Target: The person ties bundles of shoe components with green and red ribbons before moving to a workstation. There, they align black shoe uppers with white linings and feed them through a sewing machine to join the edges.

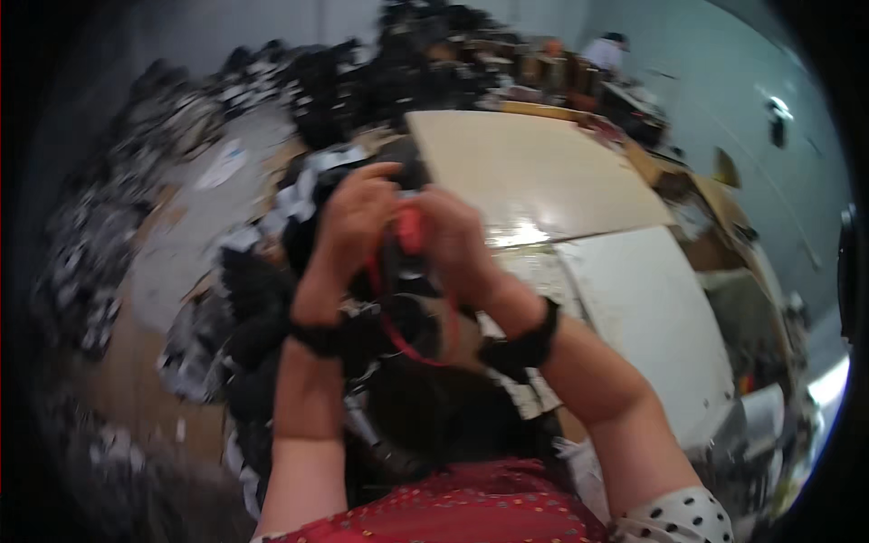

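Observation:
My two hands are raised close together in the middle of the view, fingers bent and somewhat blurred. Between them is a small bright red piece [410, 228], too smeared to name. A thin red band [412, 351] hangs below in a loop, its ends running up to my hands. My left hand [353, 222] is closed at the loop's left side, its index finger partly stretched forward. At the right side, my right hand [454, 237] is curled against the red piece. Each wrist wears a dark band. What lies inside the fingers is hidden.
A beige tabletop panel [534, 167] and a white panel [647, 317] lie ahead and to the right. Dark and grey heaps [118, 235] fill the left and the back. Open cardboard boxes [715, 217] stand at the right. Another person [605, 52] is far back.

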`<action>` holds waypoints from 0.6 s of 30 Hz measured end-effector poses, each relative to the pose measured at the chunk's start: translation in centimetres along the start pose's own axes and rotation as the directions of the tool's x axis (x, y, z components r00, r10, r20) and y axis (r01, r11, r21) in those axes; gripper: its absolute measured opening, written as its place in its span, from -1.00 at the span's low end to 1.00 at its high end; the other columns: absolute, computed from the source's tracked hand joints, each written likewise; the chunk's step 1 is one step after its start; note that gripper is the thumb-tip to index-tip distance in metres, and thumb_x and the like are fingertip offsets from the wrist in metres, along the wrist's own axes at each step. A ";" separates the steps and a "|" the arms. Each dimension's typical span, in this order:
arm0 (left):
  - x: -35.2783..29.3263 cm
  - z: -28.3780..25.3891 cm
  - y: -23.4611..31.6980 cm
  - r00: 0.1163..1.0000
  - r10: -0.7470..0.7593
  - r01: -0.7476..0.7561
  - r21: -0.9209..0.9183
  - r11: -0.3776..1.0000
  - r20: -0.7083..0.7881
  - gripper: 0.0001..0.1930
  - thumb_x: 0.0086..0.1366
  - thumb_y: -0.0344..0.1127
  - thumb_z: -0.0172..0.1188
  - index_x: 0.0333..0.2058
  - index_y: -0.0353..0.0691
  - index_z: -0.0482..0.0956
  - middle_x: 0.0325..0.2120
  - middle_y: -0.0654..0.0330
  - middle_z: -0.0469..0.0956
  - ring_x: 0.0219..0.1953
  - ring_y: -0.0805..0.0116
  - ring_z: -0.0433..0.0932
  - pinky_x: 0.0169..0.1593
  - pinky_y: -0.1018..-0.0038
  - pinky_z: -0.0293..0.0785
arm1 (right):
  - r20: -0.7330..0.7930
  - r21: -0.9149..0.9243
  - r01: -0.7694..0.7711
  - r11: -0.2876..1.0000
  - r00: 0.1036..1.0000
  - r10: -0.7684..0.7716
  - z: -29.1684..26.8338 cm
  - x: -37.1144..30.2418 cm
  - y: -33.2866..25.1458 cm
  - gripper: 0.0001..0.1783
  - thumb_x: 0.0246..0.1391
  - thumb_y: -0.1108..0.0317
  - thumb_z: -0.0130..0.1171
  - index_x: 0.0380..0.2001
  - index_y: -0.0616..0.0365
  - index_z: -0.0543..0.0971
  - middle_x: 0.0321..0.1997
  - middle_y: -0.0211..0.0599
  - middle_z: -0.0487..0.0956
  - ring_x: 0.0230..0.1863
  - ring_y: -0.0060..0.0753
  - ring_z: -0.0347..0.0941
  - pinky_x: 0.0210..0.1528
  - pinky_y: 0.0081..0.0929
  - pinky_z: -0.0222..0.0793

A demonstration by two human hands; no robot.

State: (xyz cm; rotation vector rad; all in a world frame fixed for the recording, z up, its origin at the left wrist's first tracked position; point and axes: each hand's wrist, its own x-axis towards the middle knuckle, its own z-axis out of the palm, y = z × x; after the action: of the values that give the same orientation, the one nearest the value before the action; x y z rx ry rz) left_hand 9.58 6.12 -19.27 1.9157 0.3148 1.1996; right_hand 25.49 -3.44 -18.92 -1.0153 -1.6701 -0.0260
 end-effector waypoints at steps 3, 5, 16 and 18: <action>1.3 -0.2 -0.6 0.995 -0.099 0.084 0.464 0.882 0.008 -0.81 0.21 -0.30 0.22 -0.31 -0.25 0.74 0.06 0.02 0.60 -0.10 0.04 0.65 -0.06 0.35 0.55 | 0.061 -0.179 0.178 0.968 0.984 -0.170 -0.7 -0.4 -1.4 -0.77 -0.05 0.64 0.13 -0.31 0.15 0.62 -0.44 -0.16 0.49 -0.43 -0.14 0.51 -0.41 -0.41 0.40; 1.6 0.3 -1.0 0.998 0.061 -0.056 0.540 0.840 0.010 -0.80 0.25 -0.32 0.24 -0.26 -0.29 0.74 0.08 0.06 0.60 -0.15 0.21 0.68 -0.08 0.43 0.55 | 0.107 -0.284 0.345 0.895 0.939 -0.328 -0.5 -0.1 -2.1 -0.79 -0.07 0.61 0.18 -0.33 0.12 0.62 -0.45 -0.17 0.49 -0.43 -0.15 0.52 -0.41 -0.42 0.42; 1.1 0.6 -1.8 0.976 -0.156 0.156 -0.013 0.988 -0.154 -0.88 0.18 -0.46 0.35 -0.31 -0.36 0.75 -0.09 0.12 0.67 -0.15 0.43 0.62 -0.14 0.54 0.53 | 0.173 0.818 -0.558 0.137 0.467 0.867 1.4 2.3 2.3 -0.72 0.31 0.12 0.22 -0.16 0.11 0.53 -0.44 -0.51 0.50 -0.70 -0.74 0.09 -0.68 -0.68 -0.08; 1.1 -0.5 -1.0 0.979 -0.082 0.102 0.100 0.990 -0.184 -0.93 0.10 -0.46 0.34 -0.42 -0.32 0.72 -0.23 0.08 0.65 -0.25 0.31 0.64 -0.19 0.47 0.54 | 0.140 0.814 -0.564 0.140 0.424 0.895 0.7 1.6 3.6 -0.71 0.28 0.12 0.26 -0.17 0.12 0.53 -0.44 -0.48 0.50 -0.65 -0.69 0.18 -0.64 -0.63 0.02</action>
State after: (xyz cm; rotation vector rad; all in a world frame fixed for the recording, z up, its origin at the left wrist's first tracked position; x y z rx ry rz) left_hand 9.94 7.65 -19.21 1.8658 0.5698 1.3195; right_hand 27.19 0.10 -19.61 -0.9433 -0.4334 1.0731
